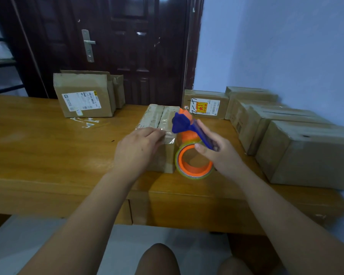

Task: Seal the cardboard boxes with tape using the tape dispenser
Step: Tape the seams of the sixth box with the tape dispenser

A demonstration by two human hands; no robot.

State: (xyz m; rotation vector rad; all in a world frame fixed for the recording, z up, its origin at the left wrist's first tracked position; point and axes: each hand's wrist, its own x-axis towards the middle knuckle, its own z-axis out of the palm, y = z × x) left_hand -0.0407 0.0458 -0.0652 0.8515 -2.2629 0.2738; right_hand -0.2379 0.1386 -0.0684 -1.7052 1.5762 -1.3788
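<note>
The orange tape dispenser (187, 136) hung at the near right corner of the small cardboard box (159, 116), its clear tape roll (195, 162) low beside the box's side and its head up at the lid. The right hand (221, 154) gripped it, fingers curled round the blue handle (203, 135), which slanted up and away to the left. The left hand (137, 149) lay over the box's near top edge, fingers together and flat on the shiny tape, tips pointing right, just beside the dispenser's head. The lid seam ran away from the person, so any further strip would likely follow that line. Around them on the wooden table (48, 145) sat an open box (83, 96), a labelled box (205, 105) and a row of closed boxes (306, 151).
</note>
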